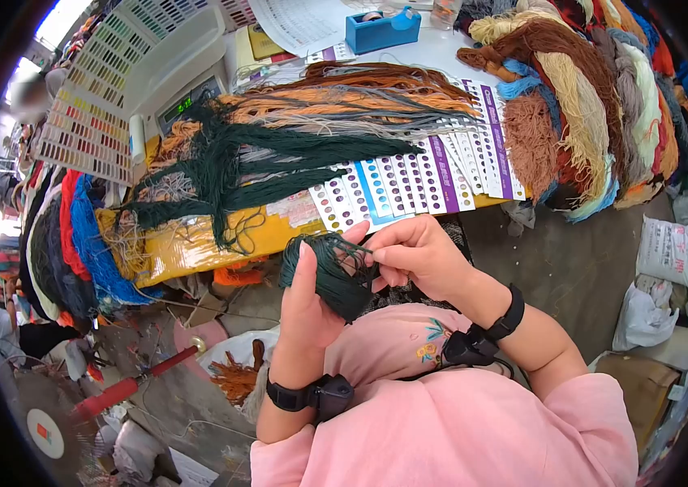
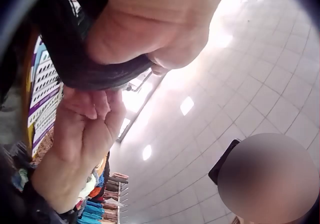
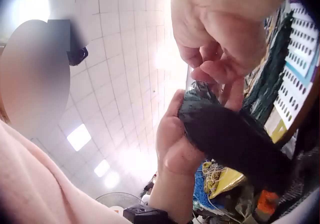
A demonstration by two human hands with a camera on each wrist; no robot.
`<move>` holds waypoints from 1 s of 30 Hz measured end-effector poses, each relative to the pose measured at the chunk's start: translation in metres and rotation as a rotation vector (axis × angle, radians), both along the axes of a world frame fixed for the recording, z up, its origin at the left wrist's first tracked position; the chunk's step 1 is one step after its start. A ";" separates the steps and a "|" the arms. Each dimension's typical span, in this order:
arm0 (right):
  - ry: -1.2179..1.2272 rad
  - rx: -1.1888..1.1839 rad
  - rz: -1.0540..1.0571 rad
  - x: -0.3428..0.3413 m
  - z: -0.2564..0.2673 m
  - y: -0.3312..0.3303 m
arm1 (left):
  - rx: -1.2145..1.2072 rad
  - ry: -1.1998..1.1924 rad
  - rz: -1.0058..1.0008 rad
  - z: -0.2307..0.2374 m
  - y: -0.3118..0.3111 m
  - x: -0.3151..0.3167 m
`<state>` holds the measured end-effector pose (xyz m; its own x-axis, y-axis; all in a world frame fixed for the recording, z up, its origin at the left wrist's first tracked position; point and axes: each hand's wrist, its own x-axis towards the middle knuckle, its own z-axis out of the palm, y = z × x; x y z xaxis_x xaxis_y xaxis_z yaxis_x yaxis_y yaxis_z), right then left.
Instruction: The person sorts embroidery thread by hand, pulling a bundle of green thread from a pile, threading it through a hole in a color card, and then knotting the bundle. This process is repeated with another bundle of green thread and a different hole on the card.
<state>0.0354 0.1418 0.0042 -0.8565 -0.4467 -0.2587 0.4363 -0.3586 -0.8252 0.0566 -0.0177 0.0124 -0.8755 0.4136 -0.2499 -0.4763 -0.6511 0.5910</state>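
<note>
Left hand (image 1: 311, 304): gripping a dark green yarn skein (image 1: 334, 284), thumb upright along the near side, fingers mostly hidden behind the yarn. Right hand (image 1: 423, 256): thumb and forefinger pinch a few loose strands at the skein's upper right; remaining fingers curled below. Skein is held in the air between the bench (image 1: 182, 250) and the person's pink shirt (image 1: 457, 430). Black wrist strap (image 1: 510, 312) on the right arm, similar one on the left.

Bench, front edge: yellow covering. Lying nearest the hands, a long dark green hank (image 1: 303, 144), one tail hanging toward the front edge. To its right, overlapping shade cards (image 1: 401, 183) with purple and blue bands and rows of coloured dots. Behind the hank, orange strands (image 1: 303, 107) and brown strands stretched lengthwise.

Back of bench: blue tape dispenser (image 1: 380, 32); at left, a white tray (image 1: 186, 61) above a green digital readout (image 1: 185, 106). Thread colour chart (image 1: 88, 122) beyond the left end. Right end: heaped multicoloured hanks (image 1: 563, 89). Left end: blue hank (image 1: 101, 243) hanging beside a red one. Floor, right: stacked white bags (image 1: 668, 252).
</note>
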 end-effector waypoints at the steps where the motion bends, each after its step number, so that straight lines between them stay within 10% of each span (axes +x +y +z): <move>1: -0.009 -0.024 0.005 0.002 0.001 -0.001 | 0.008 -0.030 0.033 -0.001 -0.001 0.003; 30: -0.190 -0.050 0.078 0.009 0.010 -0.006 | 0.024 -0.068 0.064 -0.001 0.001 0.011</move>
<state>0.0440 0.1357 0.0144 -0.7568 -0.5258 -0.3884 0.6105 -0.3563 -0.7073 0.0678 -0.0164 0.0117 -0.8815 0.3641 -0.3007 -0.4721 -0.6948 0.5426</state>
